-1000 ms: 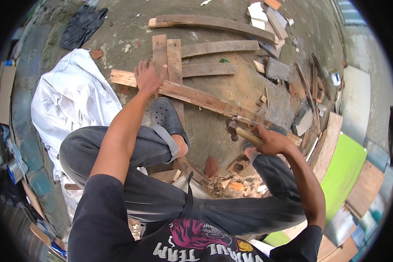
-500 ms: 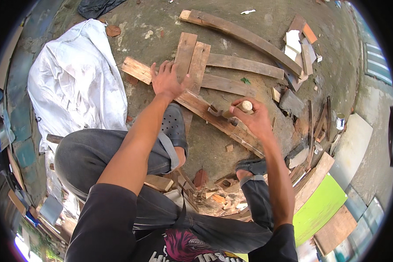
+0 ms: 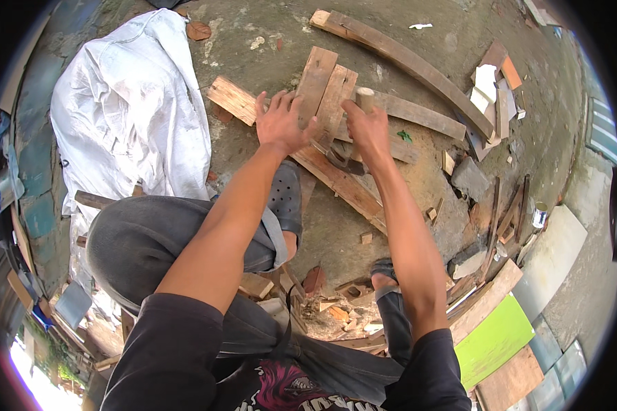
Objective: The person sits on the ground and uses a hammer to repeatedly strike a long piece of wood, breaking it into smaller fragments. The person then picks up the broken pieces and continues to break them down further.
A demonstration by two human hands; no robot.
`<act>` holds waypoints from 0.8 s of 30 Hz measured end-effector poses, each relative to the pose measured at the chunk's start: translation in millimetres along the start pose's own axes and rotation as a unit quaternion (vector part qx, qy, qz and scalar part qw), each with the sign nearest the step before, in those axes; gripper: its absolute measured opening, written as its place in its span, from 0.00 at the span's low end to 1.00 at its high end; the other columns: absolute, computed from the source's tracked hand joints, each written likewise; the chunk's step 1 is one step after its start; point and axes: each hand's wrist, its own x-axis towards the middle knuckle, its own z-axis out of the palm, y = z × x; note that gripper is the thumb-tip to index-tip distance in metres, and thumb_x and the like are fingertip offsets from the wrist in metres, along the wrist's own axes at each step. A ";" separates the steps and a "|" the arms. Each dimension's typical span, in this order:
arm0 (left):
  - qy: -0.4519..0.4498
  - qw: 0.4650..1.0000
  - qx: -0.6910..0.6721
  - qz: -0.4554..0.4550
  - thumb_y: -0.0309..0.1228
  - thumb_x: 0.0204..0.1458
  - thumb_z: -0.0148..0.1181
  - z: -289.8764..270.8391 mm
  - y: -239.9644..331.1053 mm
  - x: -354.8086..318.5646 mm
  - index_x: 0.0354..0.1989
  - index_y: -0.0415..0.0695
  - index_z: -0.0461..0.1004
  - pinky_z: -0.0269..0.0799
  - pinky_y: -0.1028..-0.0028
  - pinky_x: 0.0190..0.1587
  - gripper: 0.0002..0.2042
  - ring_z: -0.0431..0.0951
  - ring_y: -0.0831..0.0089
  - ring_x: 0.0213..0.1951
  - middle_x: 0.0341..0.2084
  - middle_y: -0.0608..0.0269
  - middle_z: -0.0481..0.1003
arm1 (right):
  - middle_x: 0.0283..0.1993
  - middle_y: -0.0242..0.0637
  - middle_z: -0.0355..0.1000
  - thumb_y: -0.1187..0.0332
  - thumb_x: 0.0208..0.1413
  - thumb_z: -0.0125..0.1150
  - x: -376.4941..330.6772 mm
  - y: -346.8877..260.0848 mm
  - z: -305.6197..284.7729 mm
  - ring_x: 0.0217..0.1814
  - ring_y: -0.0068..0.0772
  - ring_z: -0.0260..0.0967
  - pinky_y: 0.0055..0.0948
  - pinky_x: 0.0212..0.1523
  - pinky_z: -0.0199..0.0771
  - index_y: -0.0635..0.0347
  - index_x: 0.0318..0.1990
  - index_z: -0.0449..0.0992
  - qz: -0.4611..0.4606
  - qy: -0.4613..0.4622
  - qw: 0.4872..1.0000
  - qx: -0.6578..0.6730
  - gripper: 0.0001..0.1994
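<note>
My right hand (image 3: 369, 133) is closed around the wooden handle (image 3: 365, 101) of a hammer. Its dark metal head (image 3: 341, 159) rests at the top face of a long plank (image 3: 349, 185), partly hidden by my fingers and wrist. With fingers spread, my left hand (image 3: 284, 125) lies flat on the same plank, where two short boards (image 3: 317, 79) cross it. The plank runs from the upper left to the lower right, beside my foot in a grey clog (image 3: 286, 198).
A long beam (image 3: 411, 60) and other boards (image 3: 425, 115) lie beyond on the dirty concrete. A white sack (image 3: 130, 109) bulges at left. Broken concrete (image 3: 469, 178), a can (image 3: 539, 216) and a green panel (image 3: 497, 342) are at right. Wood scraps (image 3: 343, 315) lie between my legs.
My right hand has moved up and left along the plank with the hammer, its handle now more upright. My left hand stays on the plank. The whole view has shifted slightly.
</note>
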 end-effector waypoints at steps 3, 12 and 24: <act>-0.011 1.000 0.005 -0.001 0.51 0.54 0.51 1.4 -0.5 -0.2 0.60 0.50 0.67 0.33 0.53 0.72 0.28 0.59 0.69 0.66 0.60 0.65 0.67 | 0.22 0.38 0.71 0.60 0.49 0.63 6.6 -11.9 19.3 0.24 0.29 0.65 0.35 0.27 0.65 0.70 0.30 0.77 0.002 -0.027 0.999 0.022 0.16; -0.024 1.000 0.007 -0.004 0.51 0.54 0.51 -2.4 -0.9 0.7 0.60 0.51 0.67 0.32 0.54 0.72 0.27 0.58 0.70 0.67 0.60 0.65 0.67 | 0.23 0.32 0.72 0.65 0.48 0.65 -3.0 -1.4 12.9 0.24 0.23 0.63 0.31 0.26 0.64 0.66 0.29 0.78 -0.006 -0.032 0.991 0.128 0.11; 0.000 1.000 0.008 0.003 0.50 0.54 0.54 -4.3 4.1 -1.9 0.58 0.51 0.70 0.35 0.54 0.72 0.26 0.60 0.66 0.66 0.59 0.64 0.70 | 0.19 0.24 0.61 0.63 0.51 0.67 -46.7 57.5 -26.8 0.22 0.20 0.59 0.28 0.29 0.64 0.54 0.22 0.67 -0.043 0.018 0.966 0.256 0.14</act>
